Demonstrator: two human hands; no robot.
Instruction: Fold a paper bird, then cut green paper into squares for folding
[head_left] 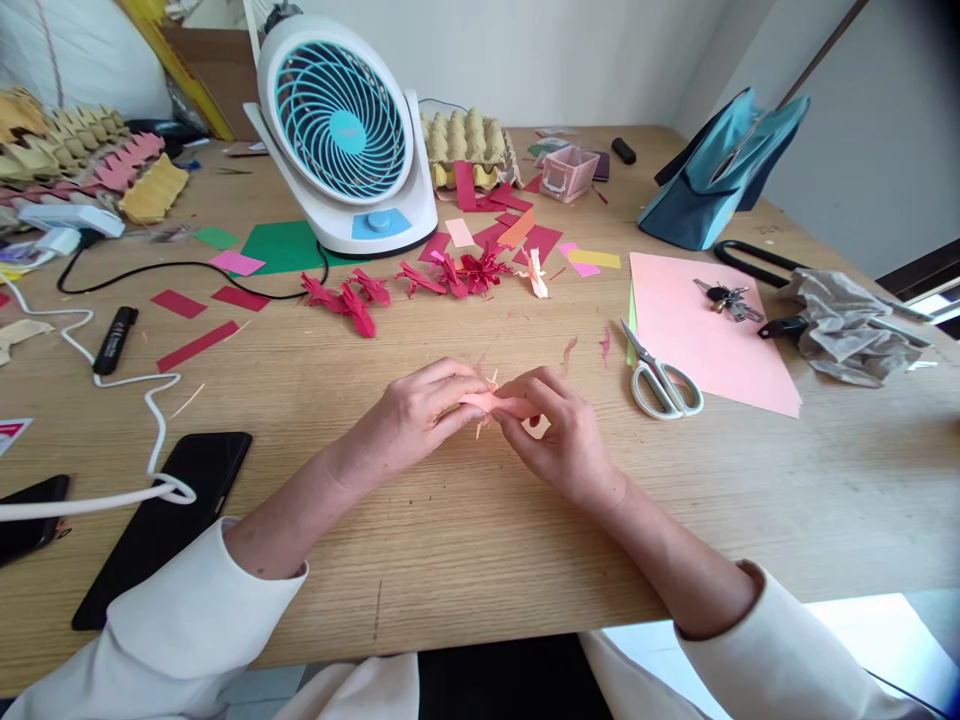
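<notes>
A small piece of light pink paper (491,402) is held between both hands over the middle of the table. My left hand (427,410) pinches its left end, and my right hand (559,430) grips the right end with thumb and fingers. Thin orange-pink strips stick out above and below it. Behind the hands lies a row of folded crimson paper pieces (356,300), with a pale pink folded piece (535,273) at its right end. White-handled scissors (664,388) rest on the table to the right of my right hand.
A white fan (345,130) stands at the back, near egg cartons (466,138). Pink sheets (705,340) with keys (729,300) lie at right, beside a blue bag (709,180). A black phone (172,510) and a white cable (156,425) are at left. Paper scraps are scattered around.
</notes>
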